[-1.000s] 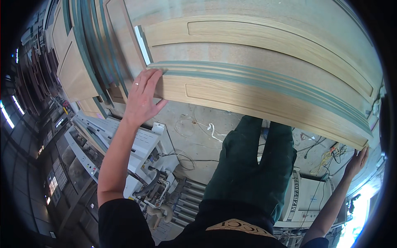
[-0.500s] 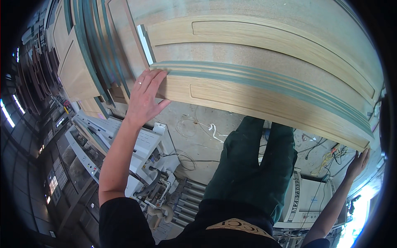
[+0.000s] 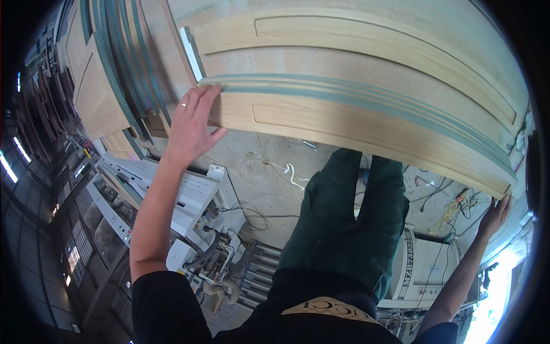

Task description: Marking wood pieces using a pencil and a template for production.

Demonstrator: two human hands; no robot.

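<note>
A long pale wooden panel (image 3: 344, 123) with a routed rectangular groove lies across in front of me, at the near side of several stacked boards with blue-green edges (image 3: 355, 95). Its left end is in my left hand (image 3: 191, 123), fingers bent over the top edge and thumb apart below. Far to the right, my right hand (image 3: 495, 219) holds the near corner of the same panel, its fingers pointing up along the end. What the fingertips do behind that corner is hidden.
Behind lies another grooved wooden panel (image 3: 366, 35), with a white-faced strip (image 3: 191, 54) at its left. Several blue-green-edged boards (image 3: 123, 63) stand at far left. A grey machine (image 3: 189, 189), a roller conveyor (image 3: 259, 272) and a white machine cabinet (image 3: 424, 269) stand nearby. Cables (image 3: 458, 209) lie on the floor.
The whole view has shifted slightly, so the panel and boards sit a little higher and further left. Both hands stay at the same ends of the panel.
</note>
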